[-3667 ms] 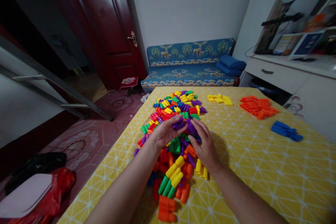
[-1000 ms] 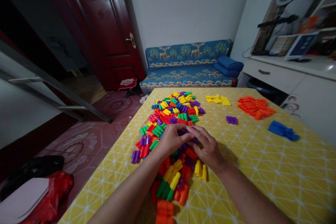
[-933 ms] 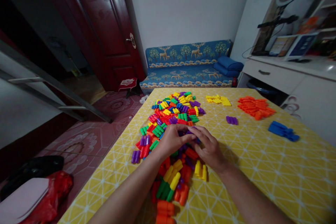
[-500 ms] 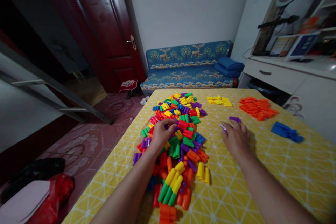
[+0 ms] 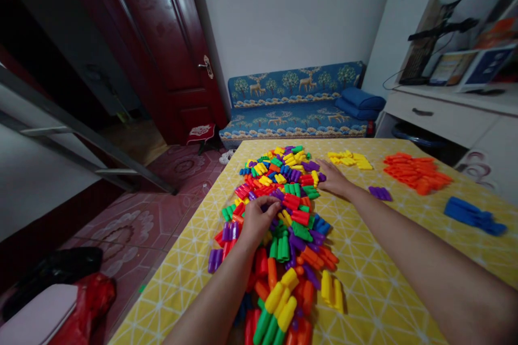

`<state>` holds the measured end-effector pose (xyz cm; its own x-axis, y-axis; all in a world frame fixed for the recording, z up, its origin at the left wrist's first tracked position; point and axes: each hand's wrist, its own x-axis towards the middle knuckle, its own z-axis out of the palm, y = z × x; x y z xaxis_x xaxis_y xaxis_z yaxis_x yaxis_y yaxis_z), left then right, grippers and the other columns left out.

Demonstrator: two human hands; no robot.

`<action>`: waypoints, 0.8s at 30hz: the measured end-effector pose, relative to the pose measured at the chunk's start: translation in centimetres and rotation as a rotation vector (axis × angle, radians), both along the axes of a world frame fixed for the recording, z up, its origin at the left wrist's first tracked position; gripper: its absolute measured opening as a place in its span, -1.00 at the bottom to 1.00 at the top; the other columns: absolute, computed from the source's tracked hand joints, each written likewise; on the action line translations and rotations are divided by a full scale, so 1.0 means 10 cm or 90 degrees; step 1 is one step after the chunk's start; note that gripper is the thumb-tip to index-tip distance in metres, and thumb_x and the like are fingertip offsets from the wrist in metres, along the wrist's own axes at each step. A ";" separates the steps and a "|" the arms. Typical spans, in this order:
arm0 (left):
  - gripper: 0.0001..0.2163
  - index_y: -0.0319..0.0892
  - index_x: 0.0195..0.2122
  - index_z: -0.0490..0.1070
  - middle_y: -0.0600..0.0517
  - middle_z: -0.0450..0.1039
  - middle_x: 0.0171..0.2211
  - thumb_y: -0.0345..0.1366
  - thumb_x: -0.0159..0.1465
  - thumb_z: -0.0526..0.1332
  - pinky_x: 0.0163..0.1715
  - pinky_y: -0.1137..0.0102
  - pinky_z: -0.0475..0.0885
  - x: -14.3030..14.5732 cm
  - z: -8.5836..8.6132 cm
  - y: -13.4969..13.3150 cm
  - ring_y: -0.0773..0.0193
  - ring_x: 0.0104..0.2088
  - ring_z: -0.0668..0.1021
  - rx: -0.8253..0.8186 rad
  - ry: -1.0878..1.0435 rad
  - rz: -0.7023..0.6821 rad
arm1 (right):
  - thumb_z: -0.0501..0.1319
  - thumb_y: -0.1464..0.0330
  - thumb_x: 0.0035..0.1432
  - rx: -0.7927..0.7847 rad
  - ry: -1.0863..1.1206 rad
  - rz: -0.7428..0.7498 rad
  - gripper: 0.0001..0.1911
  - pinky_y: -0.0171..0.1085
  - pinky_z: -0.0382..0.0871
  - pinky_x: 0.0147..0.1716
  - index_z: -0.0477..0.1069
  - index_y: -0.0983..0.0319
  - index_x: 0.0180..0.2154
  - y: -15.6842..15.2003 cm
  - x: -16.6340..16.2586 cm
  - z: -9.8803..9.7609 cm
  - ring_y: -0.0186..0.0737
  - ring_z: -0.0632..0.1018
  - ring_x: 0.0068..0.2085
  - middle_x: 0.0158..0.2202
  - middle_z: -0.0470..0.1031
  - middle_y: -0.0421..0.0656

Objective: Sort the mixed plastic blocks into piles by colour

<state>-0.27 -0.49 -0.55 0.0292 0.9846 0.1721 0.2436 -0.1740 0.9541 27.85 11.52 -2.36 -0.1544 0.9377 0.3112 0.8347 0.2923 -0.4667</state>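
Plastic blocks (image 5: 283, 210) are lying along the table's (image 5: 376, 307) left side. The left hand (image 5: 257, 218) is curling into purple ones mid-heap, its grip hidden. The right hand (image 5: 334, 180) is lying open, empty, at the heap's far right rim. Lifting singly, straight up, is probably sparing the neighbours.

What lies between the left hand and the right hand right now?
In the head view, part of the mixed block pile: red, green and purple pieces lie between the left hand and right hand.
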 end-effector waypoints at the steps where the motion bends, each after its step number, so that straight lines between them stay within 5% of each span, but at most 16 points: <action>1: -0.83 -0.24 -0.37 0.58 0.00 0.57 -0.48 -0.24 0.12 0.30 -0.47 0.45 0.40 0.00 -0.01 0.00 0.28 -0.49 0.53 -0.005 -0.008 0.001 | 0.31 0.44 -0.15 -0.013 0.006 0.008 -0.07 0.08 0.13 0.23 0.12 0.27 0.30 0.06 0.01 -0.01 0.15 0.23 0.29 0.31 0.17 0.12; 9: -0.83 -0.25 -0.36 0.57 0.00 0.57 -0.46 -0.25 0.15 0.26 -0.46 0.44 0.41 0.02 -0.05 0.02 0.27 -0.47 0.54 -0.012 -0.023 0.002 | 0.28 0.47 -0.25 -0.012 0.202 0.125 -0.32 -0.07 0.18 0.22 0.49 0.19 0.03 0.17 -0.16 -0.06 0.02 0.37 0.20 0.17 0.38 -0.05; 15: -0.82 -0.21 -0.24 0.57 -0.03 0.60 -0.31 -0.28 0.19 0.24 -0.22 0.34 0.47 0.01 -0.02 0.02 0.19 -0.28 0.59 0.073 -0.021 0.115 | 0.14 0.39 -0.10 -0.148 0.550 0.085 -0.34 -0.07 0.42 -0.01 0.39 0.15 0.12 -0.20 -0.65 0.02 -0.09 0.54 -0.06 -0.07 0.55 -0.14; 20: -0.72 -0.20 -0.09 0.51 -0.08 0.56 -0.12 -0.16 0.27 0.21 0.00 0.23 0.42 -0.01 -0.01 0.01 0.12 -0.07 0.56 0.133 -0.031 0.162 | 0.13 0.32 0.03 -0.069 0.536 0.088 -0.42 -0.02 0.21 0.21 0.35 0.08 0.14 -0.49 -1.14 0.15 -0.09 0.40 0.16 0.11 0.44 -0.19; 24: -0.65 -0.18 0.05 0.41 -0.11 0.45 0.07 -0.12 0.33 0.13 0.17 0.17 0.30 -0.03 0.00 0.00 0.10 0.12 0.45 0.175 -0.042 0.167 | 0.12 0.27 0.16 -0.019 0.411 0.159 -0.52 -0.04 0.04 0.30 0.38 0.20 0.12 -0.80 -1.45 0.32 -0.11 0.30 0.26 0.21 0.33 -0.05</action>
